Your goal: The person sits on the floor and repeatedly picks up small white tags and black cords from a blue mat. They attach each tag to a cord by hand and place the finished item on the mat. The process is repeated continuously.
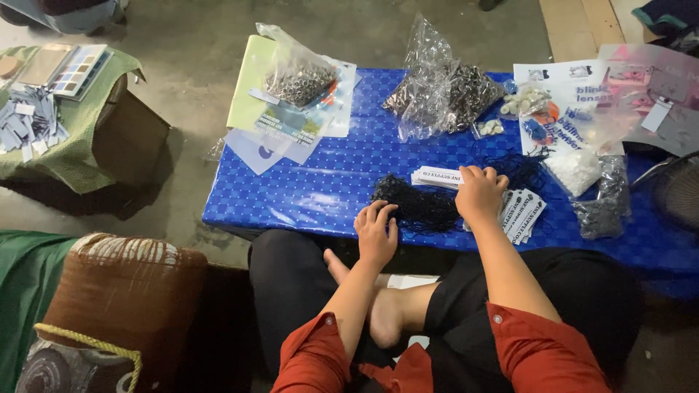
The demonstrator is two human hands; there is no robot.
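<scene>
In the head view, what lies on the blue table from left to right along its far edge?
Green sheet of paper → clear bag of small metal parts → larger clear bag of metal rings → small bag of pale pieces → pinkish plastic sleeve.

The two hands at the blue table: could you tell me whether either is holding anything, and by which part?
The left hand rests fingertips on the black string bundle; the right hand lies over the white tags. A closed grip cannot be told.

clear bags of metal rings [437,94] | brown cushion [124,291] | green-covered stool [73,153]
</scene>
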